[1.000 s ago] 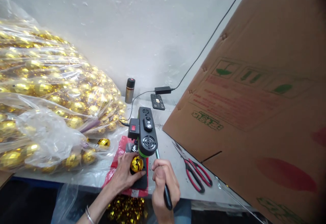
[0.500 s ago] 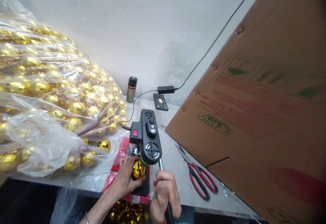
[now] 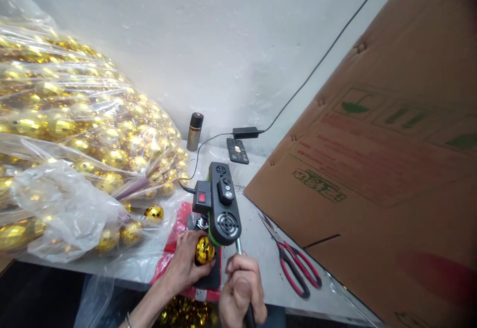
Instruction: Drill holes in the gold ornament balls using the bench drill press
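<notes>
My left hand [image 3: 188, 261] has its fingers and thumb around a gold mirrored ball [image 3: 204, 250], on the black base [image 3: 210, 278] of a small press-like machine [image 3: 223, 204]. The machine has a black top with two round vents and a red switch. My right hand [image 3: 242, 286] is wrapped round its lever [image 3: 239, 246], whose dark grip shows below the fist. Red plastic [image 3: 181, 223] lies beneath the base. The side of the ball nearest the machine head is partly hidden.
Left stands a big clear bag [image 3: 93, 119] of gold balls; a loose gold ball [image 3: 154, 213] lies beside it. Behind are a bottle [image 3: 195, 131], a black adapter [image 3: 246, 132] and a phone [image 3: 237, 150]. Red-handled scissors [image 3: 294, 263] lie right, beside a large carton [image 3: 354, 169].
The whole view has shifted slightly, with things appearing a little further right and lower. Both hands keep their holds on the ball and the lever.
</notes>
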A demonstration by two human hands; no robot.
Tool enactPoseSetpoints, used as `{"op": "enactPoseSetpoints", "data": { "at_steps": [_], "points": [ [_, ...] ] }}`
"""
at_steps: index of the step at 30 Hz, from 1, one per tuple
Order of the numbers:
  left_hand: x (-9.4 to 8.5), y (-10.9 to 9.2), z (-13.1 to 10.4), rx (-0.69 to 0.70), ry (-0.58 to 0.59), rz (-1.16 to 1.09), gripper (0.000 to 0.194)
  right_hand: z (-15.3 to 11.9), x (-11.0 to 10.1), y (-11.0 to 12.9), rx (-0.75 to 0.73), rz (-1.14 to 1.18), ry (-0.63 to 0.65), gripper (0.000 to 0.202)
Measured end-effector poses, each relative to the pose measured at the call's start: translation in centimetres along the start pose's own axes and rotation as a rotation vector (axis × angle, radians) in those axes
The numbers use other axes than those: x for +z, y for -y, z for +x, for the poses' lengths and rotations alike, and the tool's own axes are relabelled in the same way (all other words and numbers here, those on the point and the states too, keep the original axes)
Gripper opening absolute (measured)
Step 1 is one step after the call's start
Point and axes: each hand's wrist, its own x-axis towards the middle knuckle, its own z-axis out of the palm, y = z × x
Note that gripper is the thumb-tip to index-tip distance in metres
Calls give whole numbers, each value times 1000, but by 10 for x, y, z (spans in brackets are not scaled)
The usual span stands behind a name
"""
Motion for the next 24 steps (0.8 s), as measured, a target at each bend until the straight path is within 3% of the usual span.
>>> {"op": "enactPoseSetpoints", "data": {
  "at_steps": [11, 18, 24],
  "points": [
    [5, 2, 0, -23, -18, -11, 43, 7, 1, -1, -76, -11, 4, 40],
    [10, 6, 2, -47, 1, -37, 57, 5, 7, 3, 19, 33, -48, 43],
    [10, 6, 2, -51, 27, -52, 59, -10, 0, -18, -120, -27, 37, 41]
  ]
}}
